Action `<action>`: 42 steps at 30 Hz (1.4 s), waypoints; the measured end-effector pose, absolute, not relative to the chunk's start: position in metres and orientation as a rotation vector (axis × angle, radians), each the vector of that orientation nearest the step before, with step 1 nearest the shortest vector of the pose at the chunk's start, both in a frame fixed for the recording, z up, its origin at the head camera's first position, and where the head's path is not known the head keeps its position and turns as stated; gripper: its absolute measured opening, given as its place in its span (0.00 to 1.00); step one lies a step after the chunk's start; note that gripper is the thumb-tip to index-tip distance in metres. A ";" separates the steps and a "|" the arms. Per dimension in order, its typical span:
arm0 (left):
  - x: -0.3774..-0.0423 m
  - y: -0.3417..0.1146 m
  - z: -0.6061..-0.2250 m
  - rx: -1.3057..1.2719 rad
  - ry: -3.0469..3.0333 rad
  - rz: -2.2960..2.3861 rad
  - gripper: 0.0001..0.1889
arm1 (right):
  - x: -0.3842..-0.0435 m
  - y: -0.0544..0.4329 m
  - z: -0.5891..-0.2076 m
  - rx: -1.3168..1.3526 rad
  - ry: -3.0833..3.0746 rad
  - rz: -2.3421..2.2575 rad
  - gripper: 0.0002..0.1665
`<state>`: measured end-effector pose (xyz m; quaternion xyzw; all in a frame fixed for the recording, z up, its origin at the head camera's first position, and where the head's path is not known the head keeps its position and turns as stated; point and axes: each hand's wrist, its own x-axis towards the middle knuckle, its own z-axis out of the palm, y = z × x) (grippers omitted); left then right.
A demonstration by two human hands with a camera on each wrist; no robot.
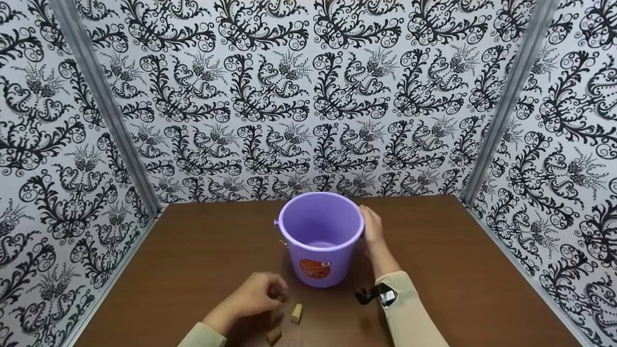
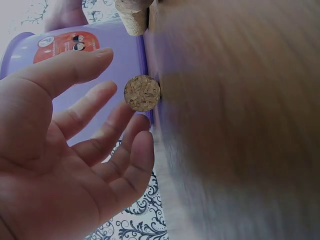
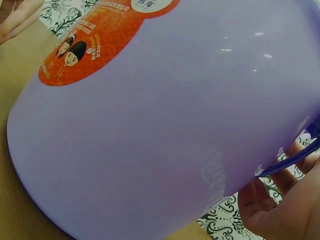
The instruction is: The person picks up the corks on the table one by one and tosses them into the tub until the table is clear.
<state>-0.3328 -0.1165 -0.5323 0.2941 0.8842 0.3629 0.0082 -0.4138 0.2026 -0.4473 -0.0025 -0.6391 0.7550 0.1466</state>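
Note:
A purple bucket (image 1: 320, 265) with an orange-red label stands on the brown table, its mouth facing up. At its right side my right hand (image 1: 371, 226) grips the rim; in the right wrist view the fingers (image 3: 255, 197) are curled at the rim. My left hand (image 1: 258, 294) is low over the table in front of the bucket, palm and loosely bent fingers showing in the left wrist view. A cork (image 2: 142, 93) lies by its fingertips, thumb apart from it. One cork (image 1: 296, 313) lies right of that hand, another cork (image 1: 274, 336) nearer the front edge.
Patterned black-and-white walls (image 1: 289, 96) enclose the table (image 1: 207, 241) at the back and both sides, with grey metal strips (image 1: 111, 111) at the corners. The bucket's handle joint (image 1: 276, 222) sticks out on its left. A black strap mount (image 1: 368, 294) sits on my right wrist.

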 end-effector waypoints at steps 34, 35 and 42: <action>-0.333 -0.109 -0.532 0.893 2.781 0.976 0.09 | -0.432 0.205 -0.463 0.029 -1.823 2.205 0.19; -0.333 -0.109 -0.532 0.892 2.780 0.976 0.09 | -0.435 0.206 -0.465 0.027 -1.819 2.208 0.19; -0.333 -0.109 -0.532 0.874 2.759 0.997 0.10 | -0.447 0.206 -0.480 0.017 -1.782 2.206 0.18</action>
